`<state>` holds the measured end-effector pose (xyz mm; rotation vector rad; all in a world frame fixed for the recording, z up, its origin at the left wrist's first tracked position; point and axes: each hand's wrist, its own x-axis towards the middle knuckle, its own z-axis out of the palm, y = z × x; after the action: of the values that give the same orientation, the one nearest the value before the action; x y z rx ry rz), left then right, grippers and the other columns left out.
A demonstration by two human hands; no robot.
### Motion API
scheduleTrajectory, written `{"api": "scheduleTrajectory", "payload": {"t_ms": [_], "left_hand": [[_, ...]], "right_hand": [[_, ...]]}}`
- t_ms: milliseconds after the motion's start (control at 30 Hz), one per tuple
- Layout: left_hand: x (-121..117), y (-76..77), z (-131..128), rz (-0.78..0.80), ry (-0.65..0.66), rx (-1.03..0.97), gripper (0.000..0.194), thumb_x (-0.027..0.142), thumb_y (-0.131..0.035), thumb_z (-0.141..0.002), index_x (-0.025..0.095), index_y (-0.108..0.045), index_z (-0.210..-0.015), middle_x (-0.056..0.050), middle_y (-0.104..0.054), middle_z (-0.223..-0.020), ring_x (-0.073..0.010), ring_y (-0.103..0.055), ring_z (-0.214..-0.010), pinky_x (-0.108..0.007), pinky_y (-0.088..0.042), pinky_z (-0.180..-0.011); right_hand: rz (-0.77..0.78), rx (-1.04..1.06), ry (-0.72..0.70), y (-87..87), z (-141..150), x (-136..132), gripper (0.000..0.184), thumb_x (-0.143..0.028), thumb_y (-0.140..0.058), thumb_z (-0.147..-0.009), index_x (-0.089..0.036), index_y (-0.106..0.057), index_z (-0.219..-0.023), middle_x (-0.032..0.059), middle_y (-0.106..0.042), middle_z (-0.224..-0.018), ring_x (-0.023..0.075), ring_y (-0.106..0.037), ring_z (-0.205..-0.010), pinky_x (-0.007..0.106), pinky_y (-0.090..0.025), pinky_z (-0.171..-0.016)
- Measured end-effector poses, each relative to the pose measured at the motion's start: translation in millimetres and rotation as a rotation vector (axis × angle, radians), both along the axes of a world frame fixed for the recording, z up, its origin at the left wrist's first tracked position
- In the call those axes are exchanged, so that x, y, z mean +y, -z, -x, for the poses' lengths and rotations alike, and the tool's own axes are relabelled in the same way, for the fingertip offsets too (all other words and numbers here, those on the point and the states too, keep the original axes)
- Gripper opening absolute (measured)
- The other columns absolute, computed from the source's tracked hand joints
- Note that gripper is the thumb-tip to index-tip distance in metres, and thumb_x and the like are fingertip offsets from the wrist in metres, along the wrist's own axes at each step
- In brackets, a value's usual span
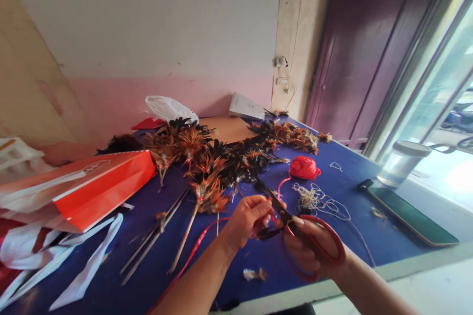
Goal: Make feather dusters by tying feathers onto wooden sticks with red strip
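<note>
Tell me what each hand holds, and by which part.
Right hand: scissors, by the red handles. Left hand: fingers bunched; anything held cannot be told.

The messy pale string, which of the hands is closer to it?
Right. The right hand, with the scissors, is just on the near side of the pale string. The left hand is farther away, off to the string's left.

Feathers (210,173), yarn (305,167) and scissors (284,212) suggest a craft workshop
</note>
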<state>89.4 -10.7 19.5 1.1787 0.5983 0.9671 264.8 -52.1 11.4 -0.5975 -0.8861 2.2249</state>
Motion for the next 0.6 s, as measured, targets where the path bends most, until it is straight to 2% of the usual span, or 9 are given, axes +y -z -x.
{"api": "scheduleTrajectory", "payload": {"t_ms": [67,167,233,333,500,600], "left_hand": [[0.6,3.2,-4.0,-0.029,-0.045,0.065,0.034,0.046,-0.055,-0.076,0.015,-0.055,-0.063,0.003,-0.045,-0.051,-0.0073,-0.033,-0.046,-0.022,-0.023,-0.047],[-0.7,3.2,-5.9,-0.184,-0.122,0.218,0.038,0.047,-0.049,-0.08,0.015,-0.051,-0.058,0.004,-0.038,-0.051,-0.008,-0.03,-0.047,-0.023,-0.023,-0.048],[-3.4,0.5,-5.5,-0.305,-0.123,0.296,0.04,0.046,-0.044,-0.083,0.015,-0.051,-0.057,0.003,-0.04,-0.052,-0.0096,-0.034,-0.051,-0.023,-0.027,-0.052],[-8.1,-3.4,-5.6,-0.4,-0.117,0.348,0.04,0.045,-0.039,-0.085,0.015,-0.056,-0.064,-0.002,-0.051,-0.062,-0.0136,-0.044,-0.061,-0.024,-0.033,-0.06],[-9.3,-7.6,-4.5,-0.512,-0.187,0.46,0.04,0.041,-0.035,-0.087,0.017,-0.058,-0.065,-0.002,-0.054,-0.063,-0.0152,-0.048,-0.062,-0.025,-0.033,-0.061],[-11.3,-1.6,-3.4,-0.562,-0.223,0.495,0.041,0.041,-0.033,-0.088,0.018,-0.058,-0.064,-0.003,-0.055,-0.061,-0.0153,-0.048,-0.06,-0.024,-0.032,-0.059]], "right_hand": [[-0.018,0.026,0.062,1.9,2.3,0.5,0.032,-0.045,-0.06,-0.074,-0.014,-0.053,-0.077,-0.0033,-0.039,-0.061,0.0032,-0.033,-0.043,0.014,-0.022,-0.035],[-0.08,0.007,0.152,2.6,6.5,0.1,0.033,-0.042,-0.061,-0.075,-0.016,-0.053,-0.094,-0.0024,-0.042,-0.067,0.0049,-0.038,-0.049,0.016,-0.026,-0.041],[-0.105,-0.027,0.188,2.5,9.1,-1.1,0.033,-0.042,-0.062,-0.074,-0.016,-0.053,-0.092,-0.0037,-0.039,-0.065,0.0036,-0.034,-0.046,0.016,-0.023,-0.04],[-0.134,-0.071,0.238,3.9,12.5,-3.5,0.032,-0.046,-0.058,-0.077,-0.016,-0.052,-0.087,-0.0054,-0.034,-0.06,0.0028,-0.027,-0.042,0.016,-0.017,-0.037],[-0.137,-0.13,0.29,12.6,21.1,-6.8,0.032,-0.049,-0.054,-0.079,-0.017,-0.05,-0.082,-0.0068,-0.031,-0.056,0.0027,-0.022,-0.039,0.015,-0.013,-0.034],[-0.08,-0.142,0.251,12.0,23.5,-4.2,0.036,-0.052,-0.056,-0.075,-0.018,-0.049,-0.081,-0.0068,-0.032,-0.056,0.0027,-0.021,-0.039,0.015,-0.013,-0.033]]}}
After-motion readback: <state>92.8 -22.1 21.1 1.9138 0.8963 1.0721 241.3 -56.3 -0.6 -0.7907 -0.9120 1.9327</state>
